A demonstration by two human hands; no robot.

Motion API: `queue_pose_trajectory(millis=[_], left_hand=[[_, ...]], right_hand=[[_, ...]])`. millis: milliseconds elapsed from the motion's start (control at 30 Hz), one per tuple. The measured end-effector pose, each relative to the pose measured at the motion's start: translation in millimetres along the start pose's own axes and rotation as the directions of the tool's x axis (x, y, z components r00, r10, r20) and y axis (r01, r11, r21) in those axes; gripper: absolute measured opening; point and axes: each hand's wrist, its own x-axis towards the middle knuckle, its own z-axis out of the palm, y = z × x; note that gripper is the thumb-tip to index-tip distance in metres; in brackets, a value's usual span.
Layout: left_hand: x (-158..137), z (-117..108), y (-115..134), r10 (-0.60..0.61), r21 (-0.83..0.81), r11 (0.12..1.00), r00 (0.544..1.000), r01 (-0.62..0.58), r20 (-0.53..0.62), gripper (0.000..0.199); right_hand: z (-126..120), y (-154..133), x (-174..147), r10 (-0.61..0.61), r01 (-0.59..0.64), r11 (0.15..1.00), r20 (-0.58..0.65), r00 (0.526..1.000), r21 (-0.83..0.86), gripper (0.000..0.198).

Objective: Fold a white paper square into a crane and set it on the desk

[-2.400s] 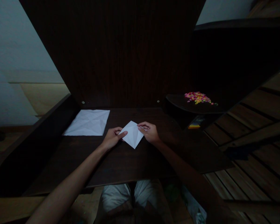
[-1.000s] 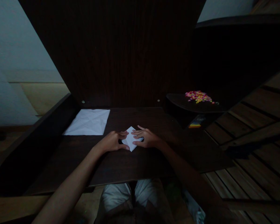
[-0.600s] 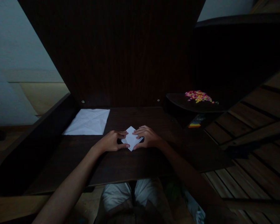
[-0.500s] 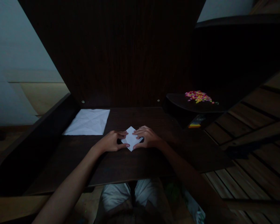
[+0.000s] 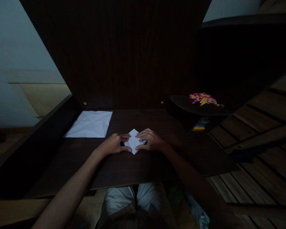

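Folded paper is pinned flat on the tabletop between both hands, left hand and right hand equally near, curled fingers pressing its side corners, its long axis running away from the person.

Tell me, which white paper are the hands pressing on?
The small folded paper in the middle of the desk, pinched between the left hand and right hand. The bigger creased sheet lies flat and untouched, farther left.

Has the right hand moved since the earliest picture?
Yes. The right hand came toward the person and inward over the folded paper, farther from the desk's back panel.
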Motion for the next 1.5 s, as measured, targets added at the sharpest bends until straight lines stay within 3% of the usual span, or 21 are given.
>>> queue_pose_trajectory(millis=[667, 967, 1300, 1500], left_hand=[[-0.2, -2.7, 3.1, 0.013, 0.022, 1.0, 1.0, -0.012, -0.025, 0.031], [0.0, 5.0, -3.4, 0.158, 0.229, 0.962, 0.987, -0.147, -0.031, 0.034], [-0.7, 3.1, -4.3, 0.178, 0.239, 0.956, 0.984, -0.168, -0.024, 0.03], [-1.9, 3.7, -9.6, 0.195, 0.27, 0.948, 0.978, -0.167, -0.077, 0.023]], right_hand=[[3.2, 4.0, -0.7, -0.037, 0.037, 0.998, 0.0, 0.999, -0.048, 0.03], [1.9, 5.8, 0.5, -0.051, 0.054, 0.995, 0.032, 0.998, -0.079, 0.039], [4.2, 7.0, 0.3, -0.045, 0.045, 0.996, -0.001, 0.999, -0.071, 0.038], [2.9, 9.1, 3.2, -0.05, 0.054, 0.995, 0.05, 0.997, -0.082, 0.026]])
